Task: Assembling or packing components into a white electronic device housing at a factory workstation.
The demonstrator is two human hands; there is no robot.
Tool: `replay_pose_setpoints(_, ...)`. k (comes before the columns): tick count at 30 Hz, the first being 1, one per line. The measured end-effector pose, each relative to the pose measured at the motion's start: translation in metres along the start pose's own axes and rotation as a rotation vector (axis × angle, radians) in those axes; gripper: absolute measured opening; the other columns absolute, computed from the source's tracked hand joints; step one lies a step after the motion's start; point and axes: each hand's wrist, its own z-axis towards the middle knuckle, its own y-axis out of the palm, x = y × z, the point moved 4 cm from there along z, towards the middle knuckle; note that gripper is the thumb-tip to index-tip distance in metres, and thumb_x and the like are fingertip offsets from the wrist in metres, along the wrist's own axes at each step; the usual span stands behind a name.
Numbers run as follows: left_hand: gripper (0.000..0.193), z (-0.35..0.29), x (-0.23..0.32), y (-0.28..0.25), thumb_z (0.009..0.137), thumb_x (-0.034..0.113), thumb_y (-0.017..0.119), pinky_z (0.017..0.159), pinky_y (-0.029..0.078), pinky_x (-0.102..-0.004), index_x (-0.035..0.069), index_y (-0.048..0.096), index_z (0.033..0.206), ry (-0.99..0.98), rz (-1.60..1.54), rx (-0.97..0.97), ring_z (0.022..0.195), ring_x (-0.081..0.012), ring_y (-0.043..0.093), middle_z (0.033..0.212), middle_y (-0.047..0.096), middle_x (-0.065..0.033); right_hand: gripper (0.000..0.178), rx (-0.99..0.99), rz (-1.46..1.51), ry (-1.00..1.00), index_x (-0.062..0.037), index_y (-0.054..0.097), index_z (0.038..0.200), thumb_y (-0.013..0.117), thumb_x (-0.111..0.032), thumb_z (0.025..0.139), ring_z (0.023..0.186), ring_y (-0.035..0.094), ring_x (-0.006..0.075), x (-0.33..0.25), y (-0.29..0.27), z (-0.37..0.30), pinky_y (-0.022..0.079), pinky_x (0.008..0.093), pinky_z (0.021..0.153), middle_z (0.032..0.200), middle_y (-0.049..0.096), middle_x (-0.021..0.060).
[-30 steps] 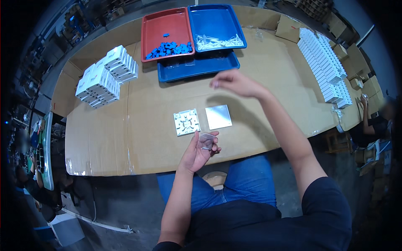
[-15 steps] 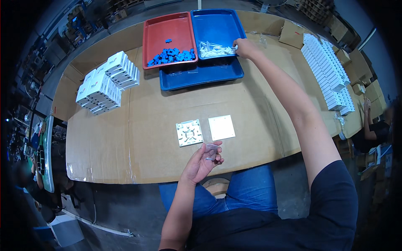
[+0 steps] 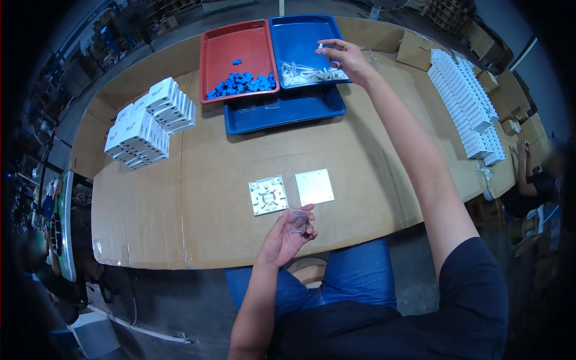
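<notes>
**Right hand up out of the white bits, one pinched in its fingers**

So half a second ago the right hand (image 3: 355,63) was down at the corner of the upper blue tray (image 3: 300,39); now it's lifted and a bit further left, over that tray, with a small white piece (image 3: 320,45) pinched between thumb and fingers. Left hand (image 3: 288,242) hasn't really budged.

Going from the near side out: that left hand is by the table's near edge, palm up, fingers curled round a small clear plastic bag (image 3: 298,222). Can't make out properly what's in it. Just past it, two square white things lie side by side on the cardboard tabletop (image 3: 210,222), not touching: a frame with cutouts (image 3: 268,195) on the left, a flat plate (image 3: 314,186) on the right.

White boxy stacks (image 3: 141,133) sit off to the left, and a longer white row (image 3: 465,108) runs along the right.

Further out there's a lower blue tray (image 3: 285,124), then the red tray (image 3: 240,45) with loose blue blocks (image 3: 247,85) next to the upper blue one, which has loose white pieces (image 3: 306,75) heaped at its near end.
</notes>
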Motion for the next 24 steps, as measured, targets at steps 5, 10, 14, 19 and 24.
replay_pose_setpoints(5,0.061,0.002,0.001,-0.003,0.112,0.047,0.038,0.096,0.051,-0.0437,-0.001,0.051,0.145,0.029,-0.028,-0.034,0.093,-0.0220,0.063,0.120,0.065,-0.0110,0.016,-0.157,0.024,0.029,-0.0023,0.070,0.111,0.070,-0.012,0.098,0.078,0.055,0.0049,0.007,0.034,-0.077,0.045,0.0211,0.066,0.109,0.073,0.0033)
replay_pose_setpoints(10,0.059,0.005,0.000,-0.007,0.112,0.047,0.040,0.095,0.052,-0.0436,0.000,0.051,0.146,0.085,-0.038,-0.038,0.093,-0.0210,0.064,0.121,0.066,-0.0099,0.014,-0.348,-0.041,0.226,-0.0034,0.072,0.107,0.073,-0.010,0.095,0.077,0.058,0.0049,0.029,0.081,-0.205,0.047,0.0215,0.069,0.096,0.072,0.0002)
replay_pose_setpoints(14,0.055,0.002,0.002,-0.002,0.111,0.041,0.047,0.094,0.053,-0.0396,-0.003,0.053,0.144,0.126,0.001,-0.052,0.094,-0.0197,0.065,0.123,0.067,-0.0106,0.015,-0.414,0.074,0.252,-0.0030,0.073,0.107,0.076,-0.010,0.094,0.075,0.057,0.0035,0.024,0.110,-0.264,0.048,0.0212,0.069,0.092,0.070,-0.0024)
replay_pose_setpoints(19,0.054,0.001,0.000,-0.003,0.112,0.046,0.040,0.092,0.054,-0.0394,0.002,0.056,0.140,0.088,0.045,-0.048,0.093,-0.0206,0.065,0.121,0.069,-0.0119,0.015,-0.452,-0.162,0.130,-0.0052,0.076,0.104,0.079,-0.010,0.090,0.070,0.055,0.0034,0.009,0.120,-0.276,0.044,0.0244,0.062,0.086,0.070,-0.0017)
replay_pose_setpoints(24,0.055,0.002,-0.002,-0.001,0.111,0.050,0.039,0.095,0.053,-0.0422,0.004,0.058,0.134,0.087,0.142,-0.025,0.094,-0.0202,0.066,0.121,0.068,-0.0117,0.014,-0.651,-0.347,-0.201,-0.0013,0.075,0.101,0.076,-0.007,0.089,0.083,0.066,0.0146,-0.004,0.137,-0.268,0.054,0.0289,0.077,0.100,0.073,0.0051)
